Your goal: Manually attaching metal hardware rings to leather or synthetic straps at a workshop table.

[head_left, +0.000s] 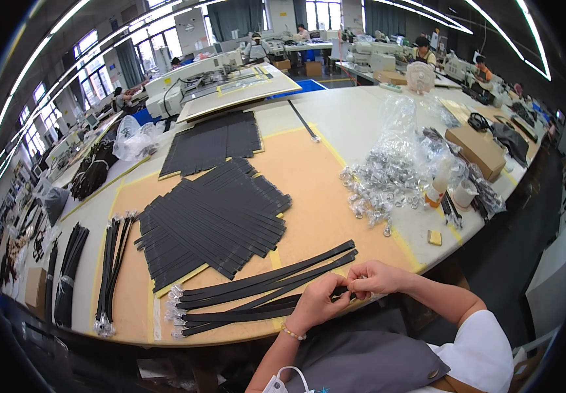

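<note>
My left hand (322, 301) and my right hand (376, 278) meet at the table's front edge, both with fingers pinched closed. Between them runs a narrow black strap (340, 290), held near one end; the fingers cover most of that end. Left of my hands lies a loose row of black straps (250, 293), their left ends fitted with metal hardware in clear plastic (175, 308). A crisscrossed pile of flat black straps (220, 213) sits beyond them. Far right of that pile is a heap of plastic-wrapped metal clasps (384, 183).
Bundled straps (109, 275) and a tied black bundle (68, 278) lie at the left. A cardboard box (476, 152), a glue bottle (435, 192), a tape roll (465, 193) and a yellow block (434, 237) stand right. A sewing machine (165, 95) and other people are farther back.
</note>
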`<state>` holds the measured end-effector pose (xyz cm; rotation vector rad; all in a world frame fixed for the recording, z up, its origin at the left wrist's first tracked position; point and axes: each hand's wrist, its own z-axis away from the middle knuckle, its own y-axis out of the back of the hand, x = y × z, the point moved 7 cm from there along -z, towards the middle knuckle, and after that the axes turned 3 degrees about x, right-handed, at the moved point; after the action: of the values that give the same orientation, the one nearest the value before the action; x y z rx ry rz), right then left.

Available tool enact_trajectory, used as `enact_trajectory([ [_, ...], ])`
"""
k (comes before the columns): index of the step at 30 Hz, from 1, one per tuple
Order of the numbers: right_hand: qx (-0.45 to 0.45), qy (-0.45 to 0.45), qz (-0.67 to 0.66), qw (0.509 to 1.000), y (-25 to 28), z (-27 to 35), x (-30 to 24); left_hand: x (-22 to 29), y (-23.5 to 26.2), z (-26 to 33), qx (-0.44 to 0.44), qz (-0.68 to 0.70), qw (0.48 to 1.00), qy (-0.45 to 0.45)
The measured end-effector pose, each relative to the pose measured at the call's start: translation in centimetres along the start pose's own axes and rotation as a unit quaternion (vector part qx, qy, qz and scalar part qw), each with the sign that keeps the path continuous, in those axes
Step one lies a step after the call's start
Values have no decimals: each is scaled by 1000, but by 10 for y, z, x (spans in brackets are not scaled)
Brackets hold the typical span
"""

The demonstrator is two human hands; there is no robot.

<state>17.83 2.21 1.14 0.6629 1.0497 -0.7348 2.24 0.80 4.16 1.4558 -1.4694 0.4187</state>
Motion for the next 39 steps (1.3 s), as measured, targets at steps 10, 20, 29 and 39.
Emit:
enact_trajectory([
  [10,-48,60,68,995,-31,22,-13,4,4,36,24,33,999,-16],
  [20,75,174,-23,982,-49,28,-17,-5,2,42,-12,156,987,39],
  [29,141,173,215,951,-19,27,-13,48,35,40,22,-22,997,-64],
  [39,264,205,209,919,47,0,48,289,128,65,83,170,906,-378],
])
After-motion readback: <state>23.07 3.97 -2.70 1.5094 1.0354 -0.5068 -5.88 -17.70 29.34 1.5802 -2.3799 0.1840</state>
